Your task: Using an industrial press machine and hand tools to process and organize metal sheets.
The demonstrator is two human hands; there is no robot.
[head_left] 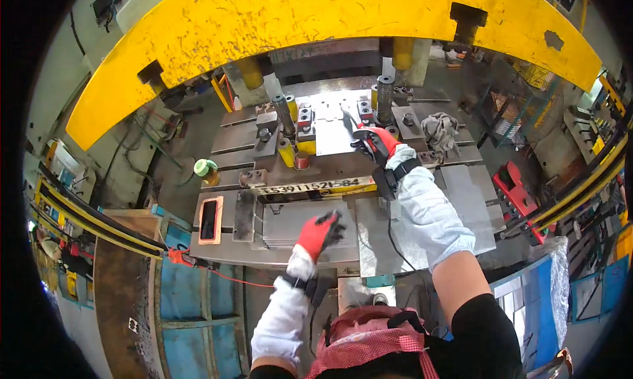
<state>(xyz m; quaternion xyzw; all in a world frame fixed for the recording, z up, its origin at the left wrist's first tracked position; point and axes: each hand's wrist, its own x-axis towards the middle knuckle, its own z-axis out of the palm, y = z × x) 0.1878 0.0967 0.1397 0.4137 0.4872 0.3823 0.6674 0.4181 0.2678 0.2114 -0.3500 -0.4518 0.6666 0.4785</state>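
The big yellow press frame [330, 23] is arching over everything, and beneath it the grey die bed [343, 135] is filling the middle of my view. Nearer me, a stack of flat sheet-metal blanks [290, 224] is lying on the steel table [217, 247]. My left hand [320, 232] (red-and-black glove) is resting on those blanks, fingers spread flat. My right hand [377, 143] is reaching into the die, fingers pinching a shiny stamped sheet part [333, 131]. A crumpled rag [440, 128] is sitting just right.
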